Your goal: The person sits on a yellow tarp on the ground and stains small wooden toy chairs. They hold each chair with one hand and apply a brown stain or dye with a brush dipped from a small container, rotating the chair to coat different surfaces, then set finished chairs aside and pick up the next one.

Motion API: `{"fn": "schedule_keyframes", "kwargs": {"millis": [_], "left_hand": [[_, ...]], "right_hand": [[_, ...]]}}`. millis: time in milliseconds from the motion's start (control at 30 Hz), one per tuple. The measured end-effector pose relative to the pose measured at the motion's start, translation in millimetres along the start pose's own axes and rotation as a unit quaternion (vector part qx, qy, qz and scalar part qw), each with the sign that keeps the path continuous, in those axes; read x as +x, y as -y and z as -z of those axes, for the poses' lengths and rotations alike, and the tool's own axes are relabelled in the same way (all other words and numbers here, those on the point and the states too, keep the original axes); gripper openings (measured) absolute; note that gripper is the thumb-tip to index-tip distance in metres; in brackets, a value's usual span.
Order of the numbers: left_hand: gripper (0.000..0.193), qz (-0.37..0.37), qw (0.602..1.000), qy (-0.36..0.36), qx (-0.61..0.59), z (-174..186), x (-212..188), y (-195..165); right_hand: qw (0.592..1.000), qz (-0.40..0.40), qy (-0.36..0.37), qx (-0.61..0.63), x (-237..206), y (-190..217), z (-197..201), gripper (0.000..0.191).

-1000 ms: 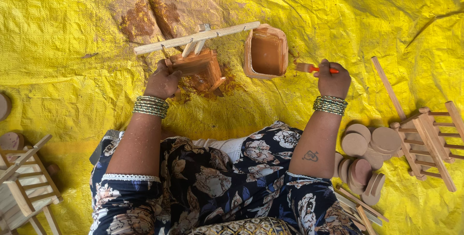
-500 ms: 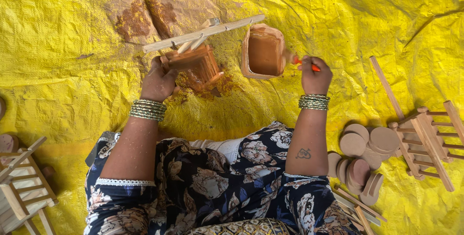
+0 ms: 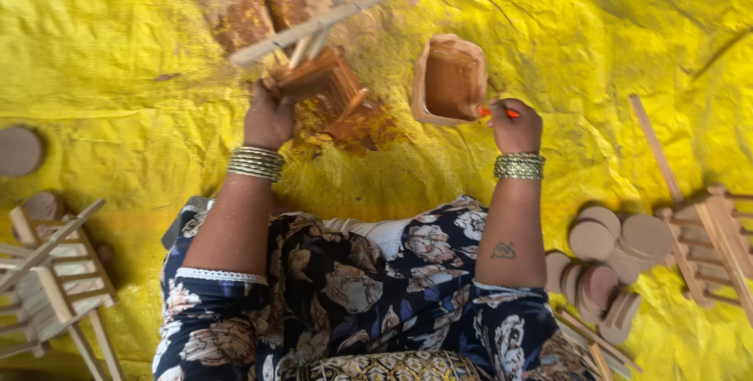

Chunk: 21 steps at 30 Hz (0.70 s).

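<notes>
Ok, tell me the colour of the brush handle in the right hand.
Orange-red brush handle, in the right hand; head view.

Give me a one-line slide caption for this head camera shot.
Left hand holds a small wooden cart frame; right hand dips an orange-handled brush into a tub of brown paint.

My right hand [image 3: 516,124] hides most of the orange brush [image 3: 502,113]; its bristles I can't make out. My left palm [image 3: 269,118] covers the cart's [image 3: 318,83] near end. Both side frames [image 3: 710,236] run off the edges.
</notes>
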State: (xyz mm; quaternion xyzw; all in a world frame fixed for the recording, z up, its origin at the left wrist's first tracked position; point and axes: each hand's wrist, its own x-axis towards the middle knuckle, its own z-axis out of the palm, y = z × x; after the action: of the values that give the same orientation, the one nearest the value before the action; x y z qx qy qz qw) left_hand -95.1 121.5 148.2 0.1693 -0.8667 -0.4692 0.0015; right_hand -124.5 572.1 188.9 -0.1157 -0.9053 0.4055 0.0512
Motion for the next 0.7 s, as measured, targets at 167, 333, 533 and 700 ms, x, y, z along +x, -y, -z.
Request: {"fn": "schedule_keyframes", "kwargs": {"millis": [167,333,533,700], "left_hand": [[0.056,0.002,1.000,-0.005,0.021,-4,3,8],[0.063,0.013,1.000,-0.005,0.019,-4,2,3],[0.062,0.007,1.000,-0.008,0.011,-5,2,4],[0.061,-0.001,1.000,-0.012,0.013,-4,1,2]], "right_hand": [[0.945,0.128,0.042,0.300,-14,24,-29,0.019],[0.906,0.174,0.090,0.375,-51,51,-51,0.019],[0.926,0.209,0.089,0.302,-66,77,-60,0.023],[0.916,0.222,0.060,0.330,-67,78,-55,0.022]]}}
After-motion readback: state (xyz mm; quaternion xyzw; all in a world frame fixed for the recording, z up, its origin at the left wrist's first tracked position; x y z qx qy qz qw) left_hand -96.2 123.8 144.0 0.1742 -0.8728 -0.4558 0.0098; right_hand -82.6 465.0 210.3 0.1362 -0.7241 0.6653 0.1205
